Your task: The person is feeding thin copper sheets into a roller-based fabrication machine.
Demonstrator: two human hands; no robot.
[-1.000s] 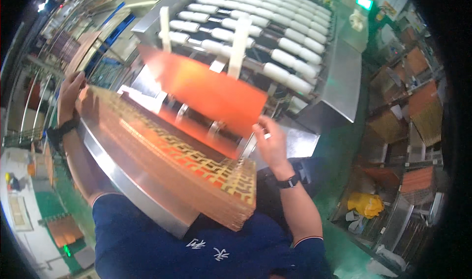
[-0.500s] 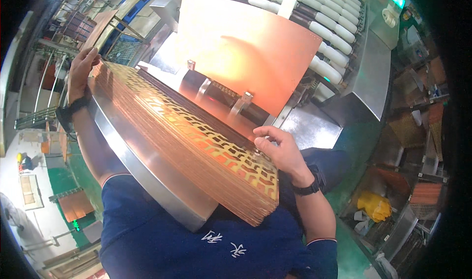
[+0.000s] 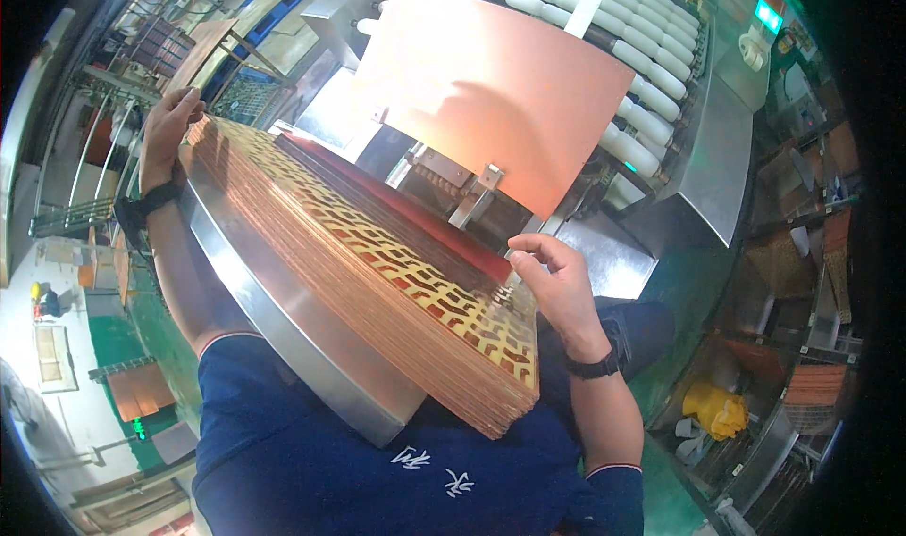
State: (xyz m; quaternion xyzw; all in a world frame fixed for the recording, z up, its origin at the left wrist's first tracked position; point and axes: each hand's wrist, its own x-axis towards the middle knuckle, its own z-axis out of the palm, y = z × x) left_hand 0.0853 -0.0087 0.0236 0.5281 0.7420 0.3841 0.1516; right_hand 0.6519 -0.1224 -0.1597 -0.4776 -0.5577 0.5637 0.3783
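Observation:
A thick stack of copper-edged panels (image 3: 368, 295) lies slanted in front of my body, with a yellow and brown patterned face (image 3: 415, 276) on top. My left hand (image 3: 170, 140) is at the stack's far left corner, its fingers curled against the edge; their tips are partly hidden. Beside the stack's right end is my right hand (image 3: 559, 286), with thumb and index finger bent and slightly apart and nothing visible between them. Beyond the stack, a bare copper sheet (image 3: 500, 92) lies on the machine, its near edge by small metal clamps (image 3: 491, 177).
White rollers (image 3: 642, 59) run along the machine at the back. A bright metal plate (image 3: 274, 300) borders the stack's near side. Shelves with panels and a yellow cloth-like bundle (image 3: 714, 410) stand at right. A green light (image 3: 768, 15) glows at the upper right.
The copper sheet has shifted away and to the right, and more of the clamps and a red strip show. My right hand has moved slightly right; my left stays at the corner.

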